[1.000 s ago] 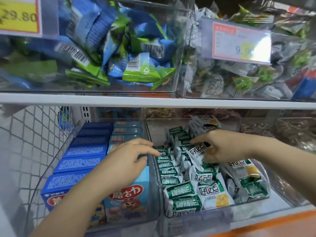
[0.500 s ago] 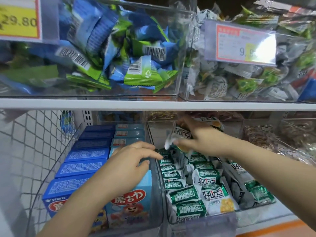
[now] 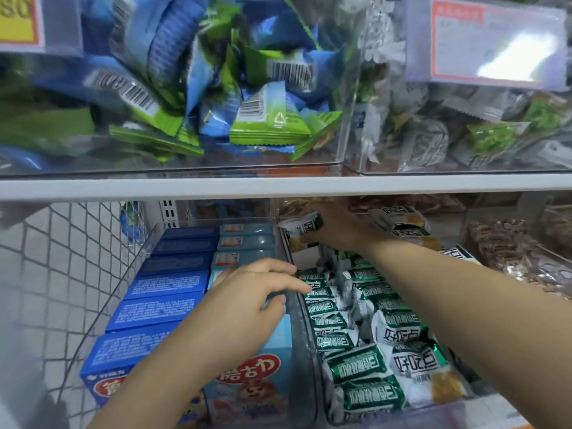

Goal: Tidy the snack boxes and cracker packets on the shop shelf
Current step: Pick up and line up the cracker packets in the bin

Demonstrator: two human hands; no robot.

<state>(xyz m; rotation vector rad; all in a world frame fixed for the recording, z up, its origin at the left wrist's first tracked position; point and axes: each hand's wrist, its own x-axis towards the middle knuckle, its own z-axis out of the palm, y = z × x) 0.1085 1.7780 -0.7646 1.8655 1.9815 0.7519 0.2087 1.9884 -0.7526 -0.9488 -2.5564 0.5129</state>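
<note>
2 clear bins are set side by side on the lower shelf. The left bin is filled with 2 rows of snack boxes, dark blue boxes on the left and light blue boxes on the right, stood one behind another. The right bin is packed with green-and-white cracker packets, lined up along its left wall and lying looser toward the right.

The left hand is laid on top of the light blue boxes, its fingers stretched nearly straight across the wall between the bins; nothing is gripped by it. The right hand is extended to the back left corner of the right bin, where 1 cracker packet is pinched between thumb and fingers and held near the rim.

Above a white shelf edge, more clear bins are seen: blue and green packets on the left, grey-white packets on the right, with a red-bordered price label fixed in front. Wire mesh is seen at the far left.
</note>
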